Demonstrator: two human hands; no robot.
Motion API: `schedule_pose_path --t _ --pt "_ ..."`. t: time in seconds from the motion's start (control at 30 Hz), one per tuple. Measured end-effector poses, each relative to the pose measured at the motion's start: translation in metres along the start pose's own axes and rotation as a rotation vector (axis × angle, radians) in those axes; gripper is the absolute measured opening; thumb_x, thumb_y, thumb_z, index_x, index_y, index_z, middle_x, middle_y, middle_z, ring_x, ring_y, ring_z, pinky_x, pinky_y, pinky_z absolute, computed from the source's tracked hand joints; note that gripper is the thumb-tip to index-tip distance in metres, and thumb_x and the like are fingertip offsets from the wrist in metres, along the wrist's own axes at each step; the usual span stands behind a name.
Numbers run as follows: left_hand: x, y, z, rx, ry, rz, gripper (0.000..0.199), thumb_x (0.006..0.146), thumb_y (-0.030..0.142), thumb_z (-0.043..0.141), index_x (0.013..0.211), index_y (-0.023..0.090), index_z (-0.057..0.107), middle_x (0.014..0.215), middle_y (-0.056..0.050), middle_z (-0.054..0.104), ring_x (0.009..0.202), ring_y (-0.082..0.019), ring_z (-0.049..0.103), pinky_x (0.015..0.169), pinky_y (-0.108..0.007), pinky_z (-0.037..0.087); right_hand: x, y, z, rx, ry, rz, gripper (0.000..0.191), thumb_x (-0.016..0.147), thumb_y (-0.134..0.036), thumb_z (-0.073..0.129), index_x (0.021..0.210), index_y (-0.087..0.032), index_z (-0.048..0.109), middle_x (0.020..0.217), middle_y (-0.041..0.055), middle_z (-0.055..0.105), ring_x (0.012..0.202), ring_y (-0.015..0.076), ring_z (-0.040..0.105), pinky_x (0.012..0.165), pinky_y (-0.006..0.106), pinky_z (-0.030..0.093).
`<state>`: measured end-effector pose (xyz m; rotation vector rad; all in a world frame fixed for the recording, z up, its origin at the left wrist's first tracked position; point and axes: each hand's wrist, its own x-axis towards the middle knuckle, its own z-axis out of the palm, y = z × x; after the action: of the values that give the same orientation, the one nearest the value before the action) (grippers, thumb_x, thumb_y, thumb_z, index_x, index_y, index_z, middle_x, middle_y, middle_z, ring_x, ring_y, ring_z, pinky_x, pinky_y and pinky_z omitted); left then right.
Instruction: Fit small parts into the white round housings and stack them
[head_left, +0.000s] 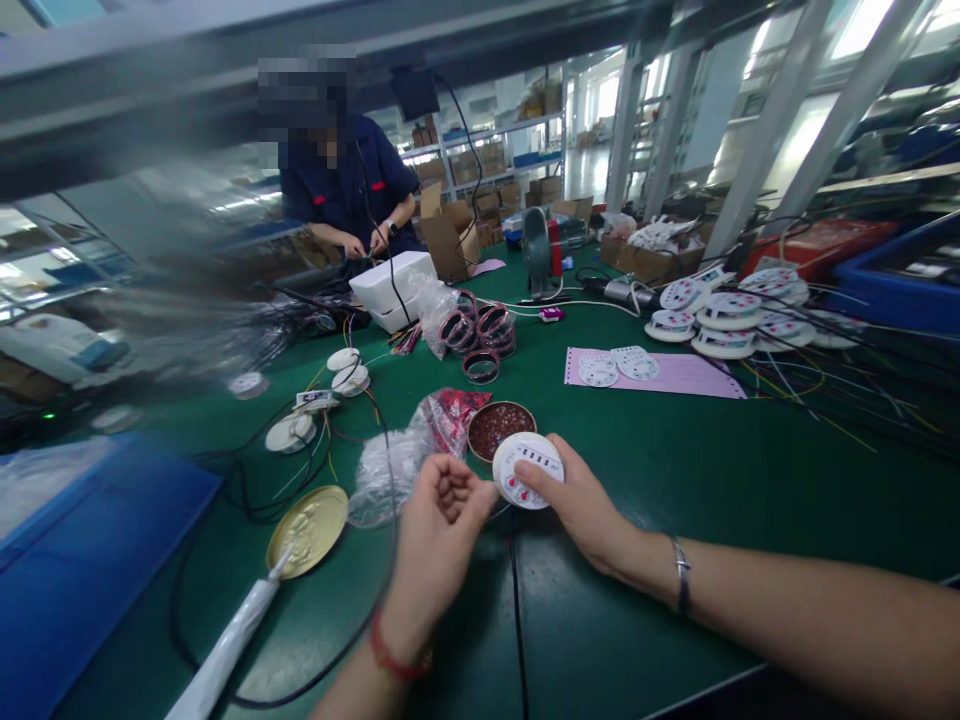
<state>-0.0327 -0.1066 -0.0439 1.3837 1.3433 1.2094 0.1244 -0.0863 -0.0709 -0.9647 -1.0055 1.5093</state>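
Observation:
My right hand (589, 510) grips a round white meter dial unit (534, 488), its thumb on the printed face, which has a row of counter windows and small red pointers. Beside its left edge, my left hand (444, 525) is closed, thumb and forefinger pinched together; what they hold, if anything, I cannot make out. Just behind the dial unit sits a round tin (501, 428) of small reddish-brown pieces. Clear plastic bags (397, 465), one with red contents, lie left of the tin.
A soldering iron (236, 625) rests with its tip in a yellowish dish (334, 515). Wired white discs (291, 432) lie left; more dial units (726, 310) are stacked right. Blue bins (90, 570) flank the bench. Across it, a person (349, 180) handles something small.

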Motion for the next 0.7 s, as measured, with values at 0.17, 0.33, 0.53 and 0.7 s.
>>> schedule_pose_path --t 0.17,0.33,0.53,0.7 --pt "0.028 0.005 -0.048 0.311 0.312 0.177 0.02 0.079 0.033 0.06 0.091 0.02 0.052 0.08 0.001 0.056 0.072 -0.013 0.053 0.065 -0.022 0.042 0.01 -0.016 -0.009 0.347 -0.183 0.305 0.047 0.067 -0.042 0.076 0.101 -0.015 0.059 0.094 0.0064 0.067 0.085 0.0171 0.062 0.076 0.029 0.049" --pt "0.023 0.002 -0.039 0.468 -0.396 0.001 0.014 0.08 0.029 0.056 0.086 0.019 0.063 0.077 -0.001 0.063 0.071 -0.015 0.057 0.065 -0.024 0.041 0.014 -0.025 -0.018 0.485 -0.337 0.48 0.047 0.064 -0.04 0.079 0.1 -0.014 0.062 0.089 0.0068 0.069 0.082 0.0156 0.064 0.068 0.024 0.05" --pt "0.003 -0.005 -0.007 0.767 -0.54 0.07 0.008 0.076 0.025 0.06 0.073 0.018 0.061 0.071 -0.001 0.063 0.063 -0.015 0.053 0.056 -0.023 0.032 0.014 -0.024 -0.018 0.467 -0.3 0.467 0.049 0.062 -0.037 0.081 0.101 -0.014 0.063 0.089 0.0064 0.069 0.079 0.0153 0.064 0.068 0.025 0.052" --pt "0.003 -0.014 -0.007 0.869 -0.559 0.15 0.012 0.081 0.02 0.049 0.072 0.017 0.056 0.072 -0.003 0.061 0.062 -0.015 0.051 0.058 -0.025 0.032 0.014 -0.02 -0.016 0.434 -0.297 0.412 0.045 0.067 -0.039 0.078 0.102 -0.014 0.063 0.096 0.0078 0.068 0.082 0.0155 0.063 0.07 0.026 0.051"
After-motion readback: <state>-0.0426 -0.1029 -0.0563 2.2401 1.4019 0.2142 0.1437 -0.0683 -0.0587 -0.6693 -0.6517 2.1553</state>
